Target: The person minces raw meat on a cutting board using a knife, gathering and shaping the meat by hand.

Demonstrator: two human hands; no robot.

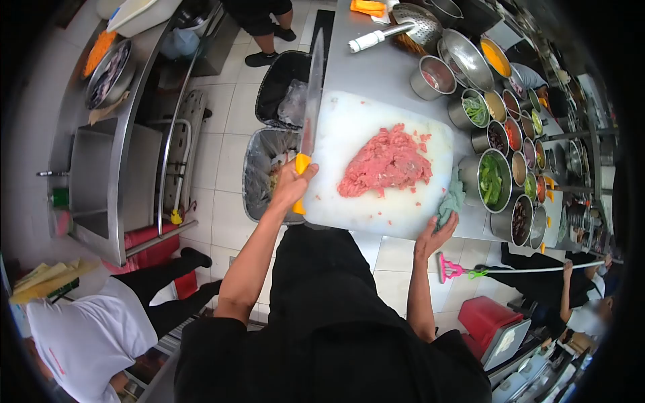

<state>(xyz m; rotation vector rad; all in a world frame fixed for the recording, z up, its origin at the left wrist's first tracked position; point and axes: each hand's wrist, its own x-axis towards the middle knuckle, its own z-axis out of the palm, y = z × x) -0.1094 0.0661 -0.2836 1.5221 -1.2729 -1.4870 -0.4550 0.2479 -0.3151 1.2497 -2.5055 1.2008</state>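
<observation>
While the left hand (291, 187) holds the long knife (311, 117), tip pointing up the frame, the meat (386, 164) sits mid-frame, to its right, and the right hand (435, 237) holds a green cloth (452, 196).

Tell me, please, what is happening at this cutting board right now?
A person stands at a metal counter. The left hand grips a yellow-handled knife, its blade pointing away from the body. The right hand touches a green cloth at the right edge of the white cutting board. Minced meat lies in a mound on the board, and the knife is not touching it.
</observation>
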